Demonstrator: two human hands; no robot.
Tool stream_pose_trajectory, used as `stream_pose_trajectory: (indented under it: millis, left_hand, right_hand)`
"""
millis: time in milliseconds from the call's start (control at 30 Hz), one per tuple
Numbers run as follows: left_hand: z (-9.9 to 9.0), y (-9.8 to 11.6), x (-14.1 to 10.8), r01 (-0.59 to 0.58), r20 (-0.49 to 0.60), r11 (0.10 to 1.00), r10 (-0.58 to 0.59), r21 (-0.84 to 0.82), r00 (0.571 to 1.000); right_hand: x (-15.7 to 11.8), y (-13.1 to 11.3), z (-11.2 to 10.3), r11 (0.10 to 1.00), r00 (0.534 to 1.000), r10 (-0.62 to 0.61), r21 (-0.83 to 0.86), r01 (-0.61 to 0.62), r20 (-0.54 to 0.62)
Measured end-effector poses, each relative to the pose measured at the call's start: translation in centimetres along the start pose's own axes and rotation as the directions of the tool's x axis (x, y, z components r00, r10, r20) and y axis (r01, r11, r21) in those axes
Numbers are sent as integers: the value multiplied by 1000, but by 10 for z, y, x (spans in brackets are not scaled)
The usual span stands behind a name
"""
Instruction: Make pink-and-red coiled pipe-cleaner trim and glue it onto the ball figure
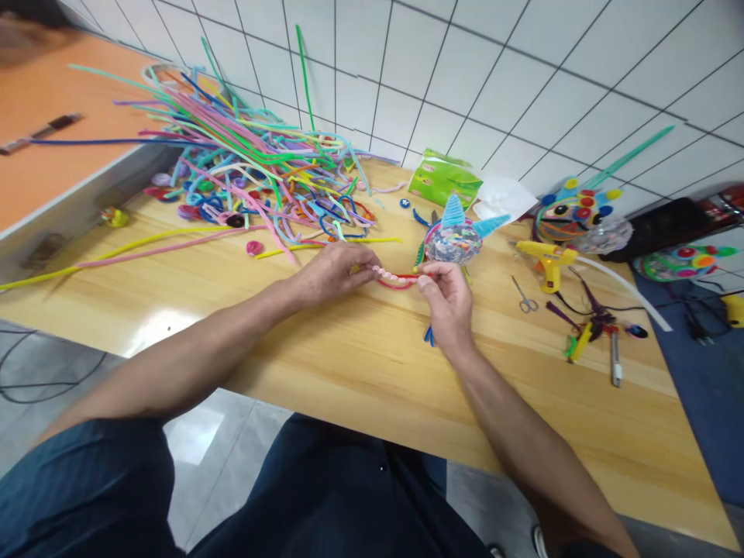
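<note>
Between my two hands stretches a pink pipe cleaner (390,274) that looks coiled or twisted, with a red pipe cleaner (397,286) curving just under it. My left hand (334,273) pinches the pink one's left end. The fingers of my right hand (446,298) are closed on the other end, where pink and red meet. Right behind my right hand sits a round, clear craft figure (455,242) with two light-blue pipe-cleaner ears. Short blue pipe-cleaner pieces (429,335) show below my right hand, partly hidden by it.
A large heap of pipe cleaners (261,167) covers the table's back left. At right lie a yellow glue gun (547,262), scissors (525,296) and a utility knife (616,358). A green tissue pack (445,180) stands by the tiled wall. Another decorated figure (573,213) stands back right.
</note>
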State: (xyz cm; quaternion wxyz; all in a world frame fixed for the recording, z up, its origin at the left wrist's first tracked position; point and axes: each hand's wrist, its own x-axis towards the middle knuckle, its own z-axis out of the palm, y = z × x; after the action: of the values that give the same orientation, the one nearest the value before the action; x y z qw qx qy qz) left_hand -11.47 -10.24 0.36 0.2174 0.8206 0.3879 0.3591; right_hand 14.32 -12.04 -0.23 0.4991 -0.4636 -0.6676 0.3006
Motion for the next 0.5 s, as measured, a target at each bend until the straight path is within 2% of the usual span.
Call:
stream_pose_trajectory:
  millis: [67,133,167,233,333,433,500]
  left_hand:
    - [5,0,-1,-57,-1,997,57,54,998]
    - [8,1,-1,-95,11,991,95,95,995]
    - [8,2,-2,-99,19,990,98,105,995]
    - [8,4,-2,-91,38,990,87,107,995]
    - [3,3,-1,-61,72,993,54,96,996]
    - [-2,-3,1,-21,95,991,8,134,995]
    - [-5,-10,1,-17,109,985,-2,172,994]
  right_hand:
    - [-1,-5,-2,942,967,-254,-228,246,-6]
    - [-2,-9,-1,815,897,-431,-385,434,97]
    - [-3,-11,1,767,871,-462,-417,488,169]
    - [-3,-11,6,735,850,-436,-427,526,296]
    - [-2,-9,13,802,887,-306,-408,435,345]
    - [0,-10,11,914,950,-158,-324,244,270]
    - [2,-12,8,963,969,-56,-242,115,241]
